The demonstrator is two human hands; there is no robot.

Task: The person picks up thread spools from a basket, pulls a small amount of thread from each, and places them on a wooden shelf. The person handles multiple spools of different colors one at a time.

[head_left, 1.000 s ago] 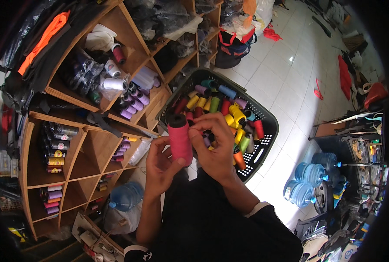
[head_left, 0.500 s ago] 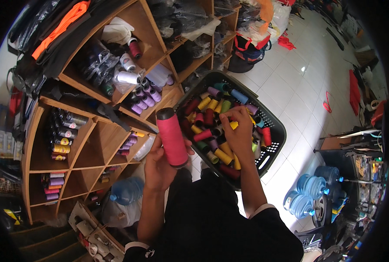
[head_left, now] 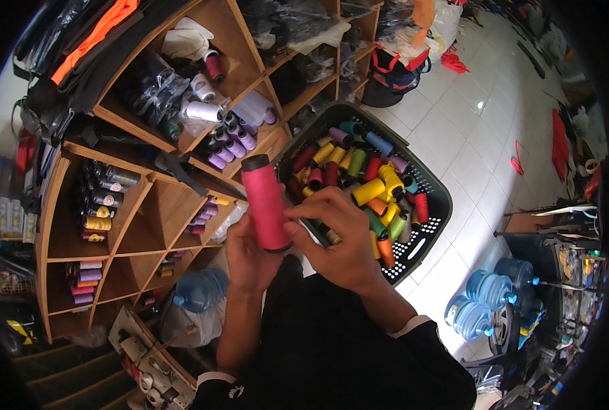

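Note:
My left hand (head_left: 248, 258) is wrapped round a large pink thread spool (head_left: 266, 203) with a dark top end, held up slightly tilted in front of my body. Against the spool's right side are the fingertips of my right hand (head_left: 340, 236), thumb and forefinger drawn close together. Whether a thread lies between them is too fine to see. Below and beyond this hand stands a dark green plastic basket (head_left: 438, 195), partly covered by it. Many thread spools fill the basket, among them a yellow spool (head_left: 368, 192), a blue spool (head_left: 380, 143) and a red spool (head_left: 421, 207).
Left of me stands a wooden cubby shelf (head_left: 161, 222) with purple spools (head_left: 231, 147), dark spools and plastic bags in its compartments. Large blue water bottles (head_left: 488, 287) stand at the right on the white tiled floor (head_left: 462, 137). Another blue bottle (head_left: 202, 290) is at lower left.
My right hand has come down and left from over the basket to the side of the pink spool. The spool has shifted slightly up, still in my left hand.

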